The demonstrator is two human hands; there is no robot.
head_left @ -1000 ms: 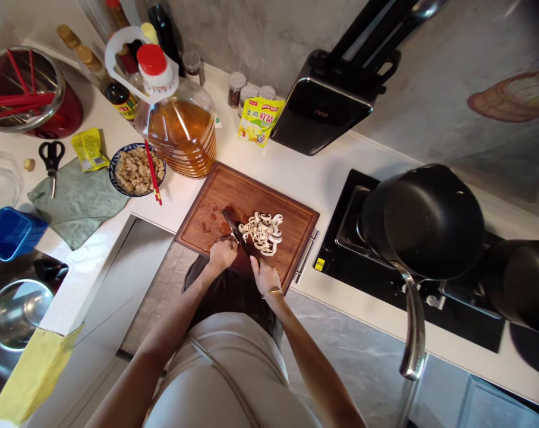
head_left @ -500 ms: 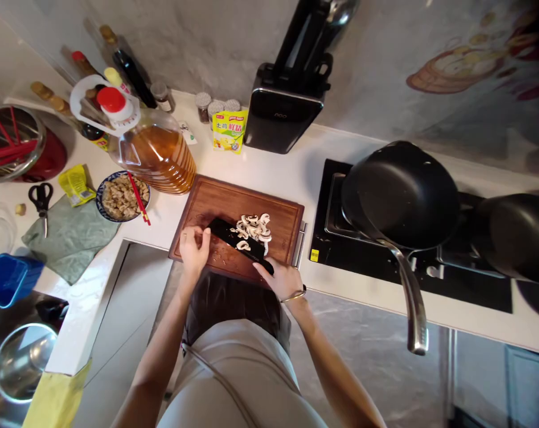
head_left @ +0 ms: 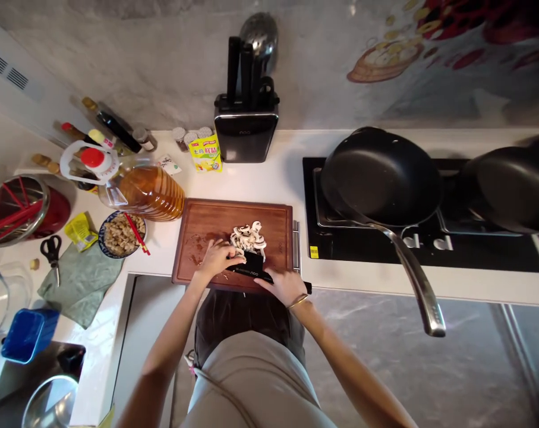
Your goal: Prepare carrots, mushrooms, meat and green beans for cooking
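Note:
My right hand is wrapped around the handle of a black kitchen knife, whose wide blade lies low over the front of a wooden cutting board. Just behind the blade sits a small pile of sliced mushrooms. My left hand is at the blade's left end, fingers curled and thumb pointing right along it, beside a pale mushroom piece. Whatever its fingertips pinch is hidden. Wet marks and small crumbs dot the board's left side.
Left of the board stand an oil jug, a bowl of chopped meat with red chopsticks, and scissors by a green cloth. Behind is a knife block. A frying pan rests on the stove at right, handle jutting forward.
The knife has turned from a steep slant to nearly level, its blade now in front of the mushrooms. My left hand moved right along the blade with fingers curling. The camera view shifted.

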